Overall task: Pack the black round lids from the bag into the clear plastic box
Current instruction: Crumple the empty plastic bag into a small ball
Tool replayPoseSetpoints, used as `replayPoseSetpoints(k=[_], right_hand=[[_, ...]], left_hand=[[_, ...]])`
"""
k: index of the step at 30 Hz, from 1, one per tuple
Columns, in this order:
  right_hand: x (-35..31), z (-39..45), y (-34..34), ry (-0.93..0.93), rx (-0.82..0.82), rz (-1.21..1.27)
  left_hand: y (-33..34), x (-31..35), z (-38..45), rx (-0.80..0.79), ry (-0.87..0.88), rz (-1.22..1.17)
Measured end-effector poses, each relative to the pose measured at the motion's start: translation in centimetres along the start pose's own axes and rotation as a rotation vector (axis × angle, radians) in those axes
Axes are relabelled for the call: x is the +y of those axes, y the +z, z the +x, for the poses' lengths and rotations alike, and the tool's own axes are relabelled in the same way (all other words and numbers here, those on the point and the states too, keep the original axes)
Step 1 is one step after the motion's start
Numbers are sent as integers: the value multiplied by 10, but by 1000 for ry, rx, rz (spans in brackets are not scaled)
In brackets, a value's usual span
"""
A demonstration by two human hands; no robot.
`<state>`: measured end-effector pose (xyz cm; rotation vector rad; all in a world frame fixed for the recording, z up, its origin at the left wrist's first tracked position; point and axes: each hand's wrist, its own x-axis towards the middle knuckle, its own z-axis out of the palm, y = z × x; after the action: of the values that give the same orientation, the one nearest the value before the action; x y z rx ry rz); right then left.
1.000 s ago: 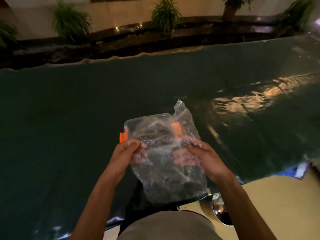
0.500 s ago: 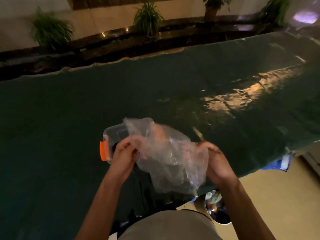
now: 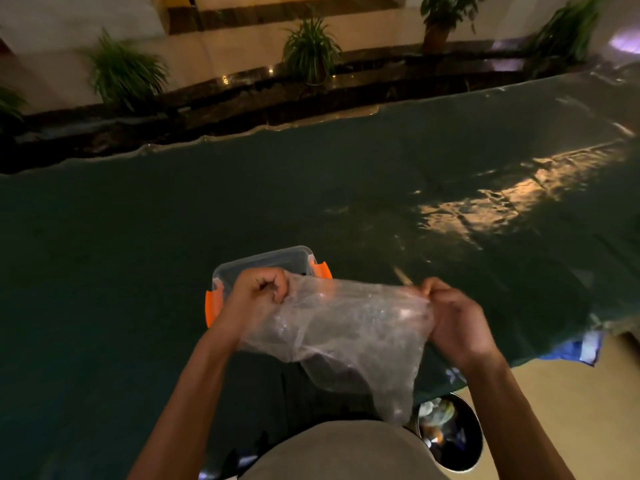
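Evidently the person is working the bag open: the left hand and the right hand are each closed on an edge of the thin clear plastic, set well apart so the film is stretched taut between them. Pulling the two edges away from each other in this way is probably meant to spread the mouth, so the contents can be reached or tipped out.

The bag hangs in the air over the near edge of the bench, which is covered in a dark green sheet. A dark mass sags in its lower part, most likely the black round lids, though the crumpled film and dim light make single lids impossible to pick out.

The clear plastic box with its orange clips sits on the bench just behind the left hand, directly beyond the bag. That placement keeps the transfer short. Whether the box's own cover is on or off cannot be told from this angle, and no lid is visibly inside it yet.

A metal bowl stands on the floor below the bench edge, to the person's right, playing no evident part.
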<state>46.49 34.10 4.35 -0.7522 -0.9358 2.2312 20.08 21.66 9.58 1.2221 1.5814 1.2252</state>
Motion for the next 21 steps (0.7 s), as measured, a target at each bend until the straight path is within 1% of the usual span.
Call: replayPoseSetpoints(k=[1,2,4,6,7,9,10,12,14,15,16,17,19,21], right_hand=[[-1,2,-2,32,10,22],[-3,5,-2,73,-3,-24],[-7,11,7,134,-92,-311],[-9,18,26,191,-264,-605],[-9,20,38,228,-342,-697],[-7,24,57,286,-472,-809],[-4,26,63,291,-506,-855],[1,28,70,264,-507,-919],[3,26,72,233,-438,-864],[2,26,70,211,-400,-801],[1,24,68,186,-367,-735],[0,23,64,161,-338,-669],[-3,20,60,138,-278,-518],[-4,19,58,125,-225,-379]], left_hand=[[-2,4,2,-39,11,12],[-2,8,4,-88,21,40],[0,15,8,-193,36,103],[7,19,13,-267,44,131],[11,21,16,-286,46,137],[19,22,22,-258,58,184],[21,24,24,-229,65,199],[22,24,27,-171,71,147],[17,18,29,-54,3,33],[13,12,30,23,-55,-84],[12,6,30,89,-125,-257],[12,-2,29,124,-207,-452],[22,-19,19,108,-393,-760],[43,-31,3,44,-554,-948]])
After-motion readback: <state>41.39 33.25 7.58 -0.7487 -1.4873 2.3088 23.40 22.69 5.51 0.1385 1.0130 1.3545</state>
